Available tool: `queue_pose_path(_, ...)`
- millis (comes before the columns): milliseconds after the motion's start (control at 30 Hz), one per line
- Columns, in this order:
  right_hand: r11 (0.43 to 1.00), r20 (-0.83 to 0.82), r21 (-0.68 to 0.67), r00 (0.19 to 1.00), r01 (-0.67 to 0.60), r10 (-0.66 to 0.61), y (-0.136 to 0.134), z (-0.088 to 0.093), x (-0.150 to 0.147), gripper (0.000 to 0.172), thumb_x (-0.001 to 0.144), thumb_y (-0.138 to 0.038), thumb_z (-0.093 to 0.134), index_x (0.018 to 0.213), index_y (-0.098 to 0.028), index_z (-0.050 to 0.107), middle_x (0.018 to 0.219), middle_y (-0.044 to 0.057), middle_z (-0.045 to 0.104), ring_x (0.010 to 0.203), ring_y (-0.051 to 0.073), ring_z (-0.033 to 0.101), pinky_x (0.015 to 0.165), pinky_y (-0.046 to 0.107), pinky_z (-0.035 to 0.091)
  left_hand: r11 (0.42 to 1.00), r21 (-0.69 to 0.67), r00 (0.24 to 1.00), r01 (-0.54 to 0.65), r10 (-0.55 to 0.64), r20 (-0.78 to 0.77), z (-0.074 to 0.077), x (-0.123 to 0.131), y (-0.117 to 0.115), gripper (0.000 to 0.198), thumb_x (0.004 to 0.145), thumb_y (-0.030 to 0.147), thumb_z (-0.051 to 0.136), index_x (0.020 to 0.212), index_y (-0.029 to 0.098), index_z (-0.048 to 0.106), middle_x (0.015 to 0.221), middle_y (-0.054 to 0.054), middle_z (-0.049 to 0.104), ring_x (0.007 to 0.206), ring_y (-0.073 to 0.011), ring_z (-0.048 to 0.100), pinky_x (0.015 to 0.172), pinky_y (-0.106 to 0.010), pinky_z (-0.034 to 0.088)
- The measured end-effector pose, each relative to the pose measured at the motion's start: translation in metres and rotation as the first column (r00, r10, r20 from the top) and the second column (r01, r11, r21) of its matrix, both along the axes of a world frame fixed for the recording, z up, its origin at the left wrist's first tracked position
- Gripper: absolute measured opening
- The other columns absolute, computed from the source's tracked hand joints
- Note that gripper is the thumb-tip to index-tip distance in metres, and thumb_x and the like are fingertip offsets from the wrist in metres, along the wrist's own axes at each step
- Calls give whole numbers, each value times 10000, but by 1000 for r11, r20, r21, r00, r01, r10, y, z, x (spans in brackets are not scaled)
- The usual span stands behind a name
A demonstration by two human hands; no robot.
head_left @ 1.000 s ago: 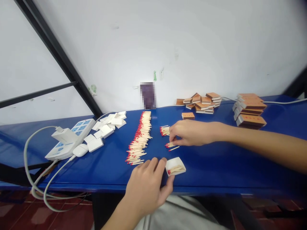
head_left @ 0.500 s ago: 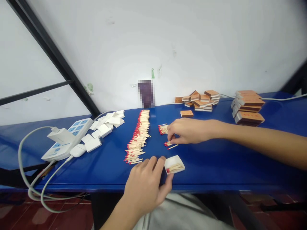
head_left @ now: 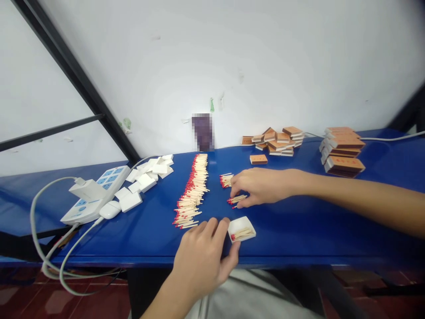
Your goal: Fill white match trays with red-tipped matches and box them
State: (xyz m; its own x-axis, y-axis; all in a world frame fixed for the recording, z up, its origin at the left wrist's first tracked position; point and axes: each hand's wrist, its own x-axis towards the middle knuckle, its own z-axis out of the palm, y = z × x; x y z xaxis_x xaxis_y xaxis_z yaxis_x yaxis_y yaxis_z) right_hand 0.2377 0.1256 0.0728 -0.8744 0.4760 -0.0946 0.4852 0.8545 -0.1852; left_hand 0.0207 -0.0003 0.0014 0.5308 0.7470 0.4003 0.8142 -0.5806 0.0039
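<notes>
Near the table's front edge, my left hand (head_left: 207, 254) grips a white matchbox tray (head_left: 245, 222) by its left side, fingers behind and thumb at the near edge. Some red-headed matches (head_left: 242, 233) lie along the near side inside that tray. Just beyond it, my right hand (head_left: 255, 187) is down at the table. Its thumb and forefinger are apart, around a small bunch of matches (head_left: 236, 199) lying on the table. Another small group of matches (head_left: 226, 180) lies beyond, partly hidden by my fingers. To the left runs a long row of matches (head_left: 194, 186).
White trays (head_left: 146, 181) are heaped at left, beside a power strip (head_left: 109, 179) with chargers and looping cables (head_left: 36, 239). Orange matchboxes (head_left: 279, 139) lie piled at the back, with one matchbox (head_left: 258, 159) in front. Stacked matchboxes (head_left: 343, 150) stand at right.
My right thumb has moved nearer to me and away from the forefinger, by the small bunch. The loose match there is now mostly covered. My left hand keeps its hold on the tray.
</notes>
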Motion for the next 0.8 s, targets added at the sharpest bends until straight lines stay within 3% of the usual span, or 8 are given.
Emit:
queue_pose_path(400, 1000, -4, 12, 1000, 9, -9, -4, 0, -6, 255, 936, -329, 535, 833, -188, 720, 789, 54, 674, 685, 154, 549, 583, 261, 287, 1000, -25, 1000, -4, 4, -13, 1, 0, -1, 271, 964, 351, 415, 1183, 206, 484, 926, -43, 604, 767, -253, 627, 593, -373, 497)
queue_pose_path(800, 993, 56, -9, 992, 118, -117, -14, 8, -15, 115, 841, -190, 605, 893, -159, 703, 819, 57, 696, 734, 163, 599, 586, 259, 299, 999, -42, 1000, -12, 11, -27, 3, 1, -1, 257, 973, 353, 405, 1160, 202, 494, 902, -40, 590, 750, -252, 619, 596, -381, 505)
